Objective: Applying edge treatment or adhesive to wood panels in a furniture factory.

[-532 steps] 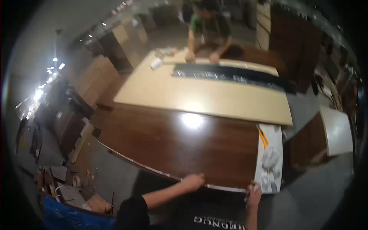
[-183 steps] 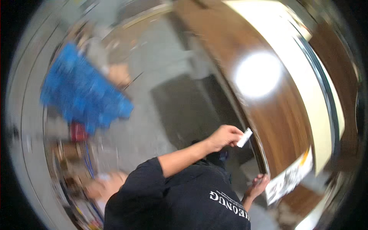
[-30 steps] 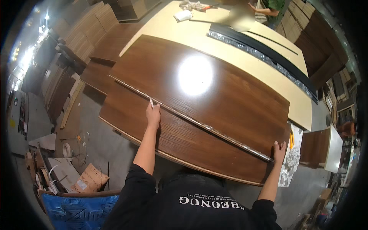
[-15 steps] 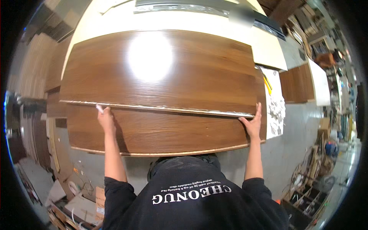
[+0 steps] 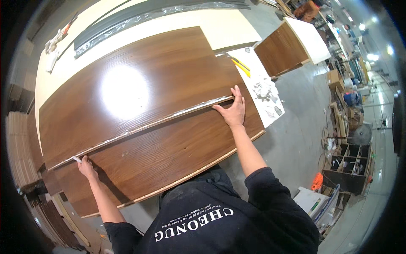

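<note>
A large brown wood-grain board (image 5: pixel 173 67) lies over a second brown board (image 5: pixel 169 148), set back from that one's near edge. A shiny pale strip (image 5: pixel 169 119) runs along the upper board's near edge. At this edge's left end my left hand (image 5: pixel 88 168) is closed on the board, a small white piece (image 5: pixel 77 159) showing at its fingers; whether it is worn or held I cannot tell. My right hand (image 5: pixel 233 111) grips the right near corner, thumb against the edge and fingers up past the corner. The board's underside is hidden.
Dark long strips in clear film (image 5: pixel 148 21) lie on the cream surface (image 5: pixel 228 25) beyond. To the right are a yellow-handled tool (image 5: pixel 241 67) and crumpled white scraps (image 5: pixel 265 89). A brown and white cabinet-like box (image 5: pixel 283 48) stands further right; a shelved black rack (image 5: pixel 347 167) stands lower right.
The view has turned, so the boards now slant up to the right. Both hands stay on the upper board's near edge. White gloves at the far left have come into view.
</note>
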The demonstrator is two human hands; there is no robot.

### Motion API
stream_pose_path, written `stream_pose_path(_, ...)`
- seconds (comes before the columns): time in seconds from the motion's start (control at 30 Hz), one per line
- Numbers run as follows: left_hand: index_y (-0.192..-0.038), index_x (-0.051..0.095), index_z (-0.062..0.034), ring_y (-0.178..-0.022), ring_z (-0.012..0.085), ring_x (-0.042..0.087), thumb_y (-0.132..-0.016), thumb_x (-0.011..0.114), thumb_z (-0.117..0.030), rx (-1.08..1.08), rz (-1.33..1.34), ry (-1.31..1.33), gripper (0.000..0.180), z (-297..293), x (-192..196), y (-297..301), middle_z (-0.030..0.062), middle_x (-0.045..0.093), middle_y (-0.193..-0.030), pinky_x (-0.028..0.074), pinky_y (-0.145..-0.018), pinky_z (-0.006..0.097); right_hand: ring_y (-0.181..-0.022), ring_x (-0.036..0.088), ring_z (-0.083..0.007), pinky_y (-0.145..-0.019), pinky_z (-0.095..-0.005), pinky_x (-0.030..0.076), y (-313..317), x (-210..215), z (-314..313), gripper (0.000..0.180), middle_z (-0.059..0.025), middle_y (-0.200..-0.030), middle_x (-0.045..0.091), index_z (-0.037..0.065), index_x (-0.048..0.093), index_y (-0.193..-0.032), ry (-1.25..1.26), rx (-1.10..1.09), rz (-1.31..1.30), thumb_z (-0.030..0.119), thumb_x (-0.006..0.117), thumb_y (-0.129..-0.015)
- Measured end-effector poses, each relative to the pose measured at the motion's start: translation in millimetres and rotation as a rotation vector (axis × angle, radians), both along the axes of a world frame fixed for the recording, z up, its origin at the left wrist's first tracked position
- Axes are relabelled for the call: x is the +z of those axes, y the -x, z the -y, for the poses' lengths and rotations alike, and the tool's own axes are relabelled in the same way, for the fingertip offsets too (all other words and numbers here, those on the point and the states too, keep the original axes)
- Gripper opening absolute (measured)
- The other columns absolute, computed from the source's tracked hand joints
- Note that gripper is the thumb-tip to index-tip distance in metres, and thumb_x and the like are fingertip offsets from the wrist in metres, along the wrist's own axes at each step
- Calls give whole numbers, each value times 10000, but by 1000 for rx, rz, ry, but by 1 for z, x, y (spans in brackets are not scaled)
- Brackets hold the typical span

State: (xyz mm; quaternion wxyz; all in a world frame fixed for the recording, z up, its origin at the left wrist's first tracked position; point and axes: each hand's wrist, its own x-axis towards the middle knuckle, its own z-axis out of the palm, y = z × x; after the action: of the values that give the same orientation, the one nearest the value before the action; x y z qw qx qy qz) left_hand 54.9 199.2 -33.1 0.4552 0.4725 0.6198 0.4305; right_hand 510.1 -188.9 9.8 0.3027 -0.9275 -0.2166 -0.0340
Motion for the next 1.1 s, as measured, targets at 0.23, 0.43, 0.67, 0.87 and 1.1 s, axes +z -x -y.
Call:
stream_pose_path(0.23,-960,576,-12,-502,86,409,-769,536,-70,-25,-294,-1,204,-17,-5,-12,-14,456,-640,335,-463,268,-1294,353,-220,-1110,-441,194,-27,-15,-9,940,-66,-1338,450,121,263,-1388,110,-34,29,538,711,-676)
stream_pose_path(0.43,-1344,371,29,-591,139,425,-724,510,-72,-157,-609,-259,643,6,-8,-46,87,488,-663,393,-545,327,-1339,263,-223,-1120,-451,166,-45,-11,-27,747,-41,-1372,384,133,426,-1311,142,2,36,535,665,-728)
stream_pose_path(0.67,-1217,527,-20,-915,370,541,-792,533,-117,-112,-883,-418,435,132,-7,-173,219,542,-977,431,-794,427,-1363,195,-223,-1130,-471,128,-73,-6,-34,746,-32,-1403,323,150,422,-1321,180,17,-47,550,651,-735)
stream_pose_path(0.87,-1207,533,-44,-936,349,542,-790,543,-54,-239,-903,-485,418,187,20,-222,160,508,-1034,443,-810,417,-1371,165,-230,-1136,-450,123,-91,10,-43,749,-37,-1428,286,130,384,-1339,187,103,-152,531,638,-760)
stream_pose_path(1.1,-1158,545,-45,-919,368,544,-740,540,-14,-204,-887,-552,419,192,18,-217,168,507,-1017,447,-777,443,-1364,179,-253,-1120,-465,131,-95,-1,-39,691,-60,-1415,315,92,415,-1312,100,156,-69,462,646,-775)
